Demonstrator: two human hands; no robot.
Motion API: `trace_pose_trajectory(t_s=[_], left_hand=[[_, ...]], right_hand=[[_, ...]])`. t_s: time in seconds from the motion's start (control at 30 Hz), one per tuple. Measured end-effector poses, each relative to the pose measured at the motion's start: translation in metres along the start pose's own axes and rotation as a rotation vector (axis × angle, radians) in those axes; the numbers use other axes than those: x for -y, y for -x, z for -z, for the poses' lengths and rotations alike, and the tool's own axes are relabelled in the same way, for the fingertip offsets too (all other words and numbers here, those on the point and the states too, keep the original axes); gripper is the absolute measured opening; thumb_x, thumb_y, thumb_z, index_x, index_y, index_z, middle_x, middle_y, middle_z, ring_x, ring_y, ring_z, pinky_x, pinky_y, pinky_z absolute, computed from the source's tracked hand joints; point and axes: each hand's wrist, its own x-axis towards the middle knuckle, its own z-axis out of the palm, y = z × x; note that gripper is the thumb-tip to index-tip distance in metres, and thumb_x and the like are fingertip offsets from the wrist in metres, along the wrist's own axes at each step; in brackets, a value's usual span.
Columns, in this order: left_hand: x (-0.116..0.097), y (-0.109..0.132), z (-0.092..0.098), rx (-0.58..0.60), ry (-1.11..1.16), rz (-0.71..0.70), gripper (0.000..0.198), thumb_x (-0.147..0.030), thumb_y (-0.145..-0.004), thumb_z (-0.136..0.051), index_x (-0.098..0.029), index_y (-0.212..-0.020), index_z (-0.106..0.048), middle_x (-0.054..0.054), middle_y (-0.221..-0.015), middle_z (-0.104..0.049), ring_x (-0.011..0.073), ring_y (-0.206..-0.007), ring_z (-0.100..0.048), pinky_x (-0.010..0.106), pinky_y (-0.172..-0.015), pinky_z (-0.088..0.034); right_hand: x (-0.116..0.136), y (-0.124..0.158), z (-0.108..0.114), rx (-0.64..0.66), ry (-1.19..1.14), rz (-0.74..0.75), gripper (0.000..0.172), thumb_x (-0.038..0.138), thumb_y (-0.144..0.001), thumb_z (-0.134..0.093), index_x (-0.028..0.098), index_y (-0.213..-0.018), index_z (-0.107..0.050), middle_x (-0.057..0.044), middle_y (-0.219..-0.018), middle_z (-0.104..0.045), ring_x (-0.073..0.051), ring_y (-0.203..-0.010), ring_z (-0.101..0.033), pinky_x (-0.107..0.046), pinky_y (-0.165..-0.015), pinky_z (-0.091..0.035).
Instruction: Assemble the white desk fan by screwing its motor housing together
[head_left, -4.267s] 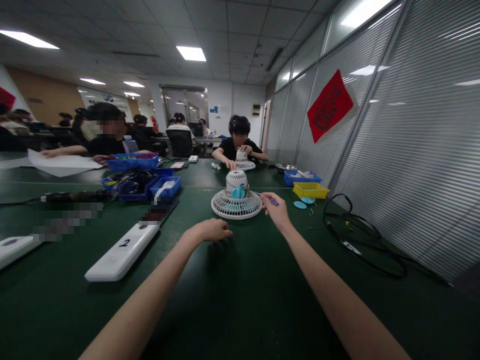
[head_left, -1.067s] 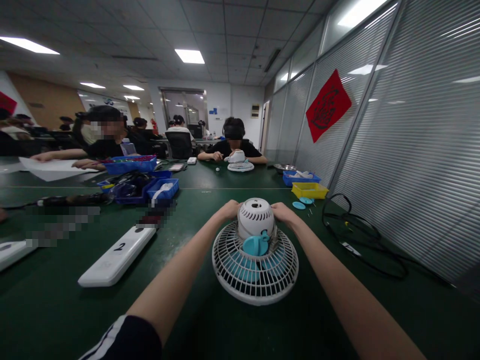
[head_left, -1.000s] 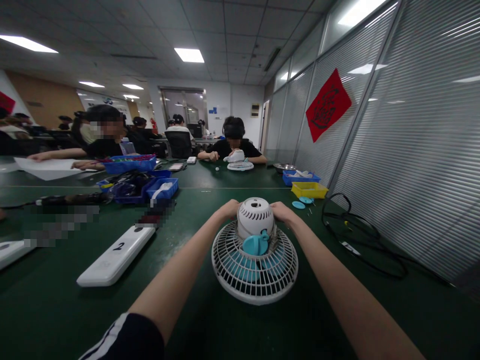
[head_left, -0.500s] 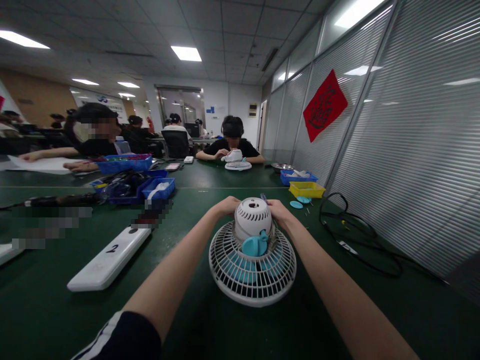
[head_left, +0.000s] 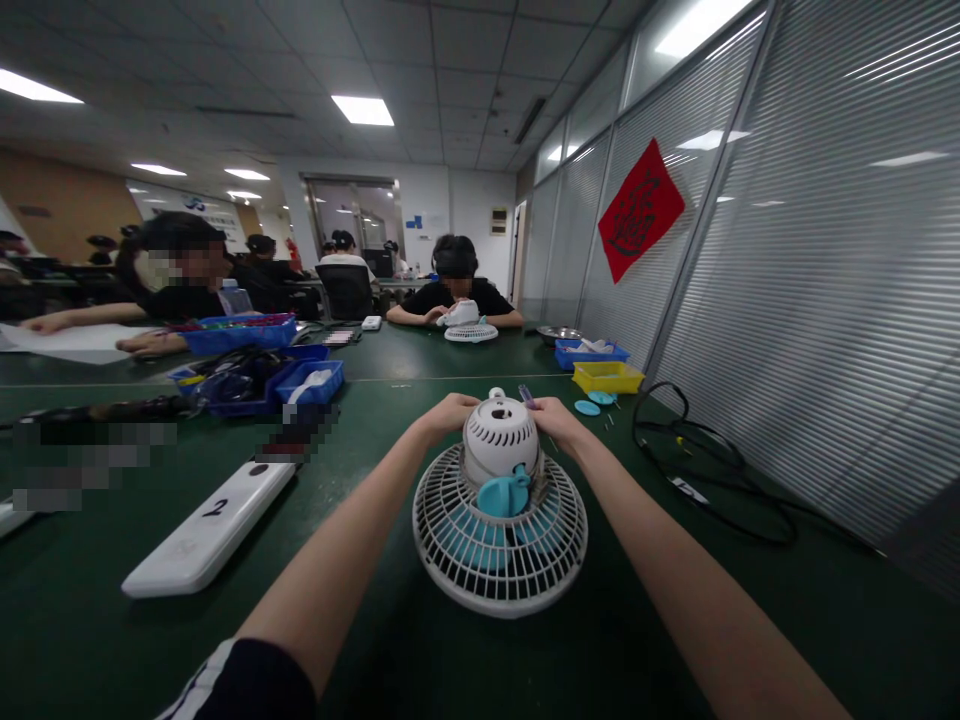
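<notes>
A small fan lies face down on the table, its white grille [head_left: 500, 590] under the rounded motor housing [head_left: 501, 440]. A light-blue knob [head_left: 504, 495] sticks out on the near side of the housing, and light-blue blades show through the grille. My left hand [head_left: 451, 412] is closed against the far left side of the housing, fingertips hidden behind it. At the far right side, my right hand [head_left: 555, 420] grips a screwdriver with a translucent purplish handle [head_left: 526, 396]; a thin shaft shows below the hand. A small white loop [head_left: 496, 394] rises behind the housing top.
Right of the fan are light-blue discs [head_left: 587, 407], small screws, a yellow bin [head_left: 607, 377], a blue bin [head_left: 570, 354] and a black cable [head_left: 739, 500]. On the left lie a white power bank marked 2 [head_left: 214, 525] and blue bins [head_left: 319, 385]. Across sits a co-worker [head_left: 455, 285] with another fan [head_left: 471, 333].
The white loop now shows above the housing top, where it was not visible before. The view has shifted slightly; both hands stay beside the housing.
</notes>
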Motion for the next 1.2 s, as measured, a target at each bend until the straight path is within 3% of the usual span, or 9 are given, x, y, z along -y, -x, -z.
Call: trace_pose_trajectory(t_s=[0.13, 0.33, 0.53, 0.63, 0.7, 0.77, 0.87, 1.0, 1.2], left_hand=[[0.000, 0.000, -0.001, 0.007, 0.027, 0.013, 0.031, -0.033, -0.055, -0.076, -0.008, -0.074, -0.073, 0.005, -0.063, -0.067, 0.0189, -0.073, -0.060, 0.032, -0.073, -0.048], [0.010, 0.000, 0.010, -0.020, 0.073, 0.057, 0.036, -0.039, -0.053, -0.078, -0.009, -0.072, -0.072, 0.003, -0.062, -0.066, 0.0170, -0.071, -0.059, 0.030, -0.071, -0.046], [0.030, 0.002, 0.026, -0.099, 0.094, 0.179, 0.041, -0.050, -0.053, -0.077, -0.012, -0.065, -0.068, 0.003, -0.062, -0.066, 0.0149, -0.062, -0.057, 0.029, -0.063, -0.042], [0.036, 0.005, 0.032, -0.128, 0.101, 0.239, 0.039, -0.049, -0.054, -0.078, -0.012, -0.060, -0.064, 0.003, -0.061, -0.065, 0.0130, -0.057, -0.055, 0.027, -0.060, -0.041], [0.039, 0.008, 0.035, -0.148, 0.105, 0.270, 0.037, -0.046, -0.058, -0.077, -0.012, -0.061, -0.063, 0.003, -0.063, -0.065, 0.0118, -0.057, -0.054, 0.027, -0.059, -0.043], [0.040, 0.009, 0.038, -0.163, 0.110, 0.301, 0.033, -0.042, -0.068, -0.073, -0.011, -0.069, -0.064, 0.003, -0.070, -0.066, 0.0120, -0.062, -0.057, 0.027, -0.063, -0.046], [0.041, 0.011, 0.041, -0.181, 0.129, 0.353, 0.028, -0.036, -0.085, -0.060, -0.012, -0.099, -0.062, 0.006, -0.098, -0.065, 0.0156, -0.083, -0.062, 0.034, -0.074, -0.052], [0.042, 0.007, 0.034, -0.241, 0.209, 0.344, 0.036, -0.035, -0.088, -0.055, -0.016, -0.119, -0.054, 0.009, -0.119, -0.058, 0.0206, -0.102, -0.060, 0.042, -0.085, -0.052], [0.025, -0.011, 0.015, -0.494, 0.442, 0.033, 0.040, -0.034, -0.089, -0.054, -0.020, -0.125, -0.050, 0.010, -0.130, -0.052, 0.0229, -0.111, -0.056, 0.044, -0.090, -0.049]], right_hand=[[-0.004, -0.004, 0.009, -0.014, 0.054, -0.011, 0.020, 0.031, -0.060, -0.074, 0.012, -0.059, -0.067, 0.002, -0.054, -0.057, -0.010, -0.056, -0.047, -0.023, -0.056, -0.035], [-0.013, -0.003, 0.036, -0.064, 0.147, -0.116, 0.028, 0.038, -0.072, -0.066, 0.013, -0.059, -0.065, -0.005, -0.060, -0.064, -0.006, -0.046, -0.037, -0.021, -0.043, -0.027], [-0.017, -0.004, 0.048, -0.110, 0.237, -0.244, 0.020, 0.028, -0.064, -0.074, 0.011, -0.059, -0.065, -0.007, -0.050, -0.061, -0.008, -0.041, -0.039, -0.020, -0.037, -0.020], [-0.007, -0.008, 0.040, -0.144, 0.163, -0.162, 0.025, 0.026, -0.068, -0.070, 0.014, -0.090, -0.069, -0.010, -0.086, -0.072, -0.010, -0.055, -0.053, -0.019, -0.040, -0.025], [0.001, -0.010, 0.033, -0.171, -0.003, -0.010, 0.044, 0.028, -0.070, -0.068, 0.024, -0.114, -0.062, -0.009, -0.119, -0.065, -0.013, -0.076, -0.061, -0.018, -0.045, -0.032], [0.007, -0.011, 0.027, -0.164, -0.131, 0.111, 0.060, 0.027, -0.067, -0.071, 0.029, -0.124, -0.055, -0.008, -0.132, -0.057, -0.019, -0.097, -0.061, -0.021, -0.053, -0.039], [0.011, -0.010, 0.021, -0.113, -0.143, 0.163, 0.057, 0.026, -0.061, -0.074, 0.022, -0.116, -0.061, -0.011, -0.125, -0.062, -0.025, -0.108, -0.057, -0.028, -0.067, -0.045], [0.005, -0.005, 0.018, -0.122, -0.086, 0.147, 0.034, 0.031, -0.059, -0.071, 0.015, -0.090, -0.070, -0.011, -0.106, -0.070, -0.023, -0.095, -0.060, -0.030, -0.068, -0.042], [-0.006, 0.001, 0.018, -0.160, -0.147, 0.085, 0.027, 0.033, -0.058, -0.067, 0.015, -0.079, -0.069, -0.009, -0.094, -0.072, -0.016, -0.075, -0.056, -0.025, -0.056, -0.034]])
